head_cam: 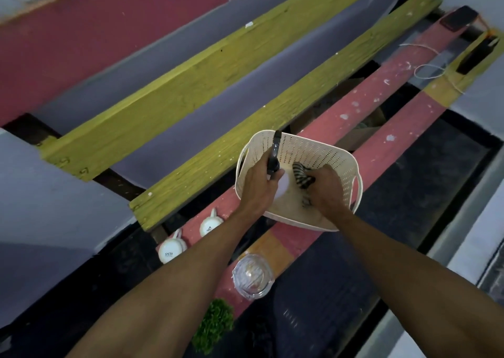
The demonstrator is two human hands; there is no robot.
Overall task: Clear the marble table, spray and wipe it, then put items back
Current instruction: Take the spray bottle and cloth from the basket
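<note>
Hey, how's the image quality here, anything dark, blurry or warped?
Head view: dim, flat light; the basket, the bottle in the left hand and the cloth in the right hand look sharp; corners smear, worst top left; the wide lens stretches the edges.

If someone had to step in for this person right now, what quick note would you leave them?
Left hand grips the spray bottle; right hand grips the striped cloth. Both are inside the cream basket on the pink plank.
Two mugs and a glass jar sit on the plank, with a green plant nearby, all off the dark table top.
Done: the table looks cleared.
Left: no sign yet of spraying or wiping; then put the items back.
</note>
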